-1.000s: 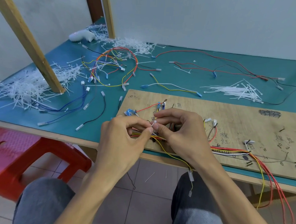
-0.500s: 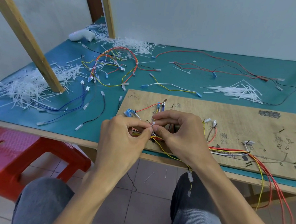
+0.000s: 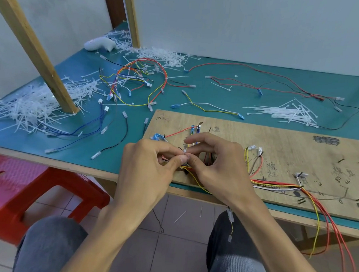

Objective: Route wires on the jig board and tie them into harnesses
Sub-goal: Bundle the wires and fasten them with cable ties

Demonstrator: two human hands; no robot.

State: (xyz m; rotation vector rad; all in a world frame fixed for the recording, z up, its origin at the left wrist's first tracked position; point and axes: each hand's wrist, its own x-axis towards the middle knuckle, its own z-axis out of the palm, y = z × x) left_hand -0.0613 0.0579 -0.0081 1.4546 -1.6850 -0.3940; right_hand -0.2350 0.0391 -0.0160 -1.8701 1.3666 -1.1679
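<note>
Single head view, facing forward-down, close over jig board (image 3: 279, 142).

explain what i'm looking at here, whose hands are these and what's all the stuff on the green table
There is no machine here. A person does the job by hand, and the single picture comes from a camera worn on their head, looking down. So the left hand and right hand are the wearer's own. They meet over a wooden jig board, a plank with pegs that mark where the wires run. Both hands pinch a small white piece, probably a cable tie, at a bundle of coloured wires laid along the board. On the green table lie a tied harness, a bunch of fresh ties and a heap of white tie pieces.
</note>
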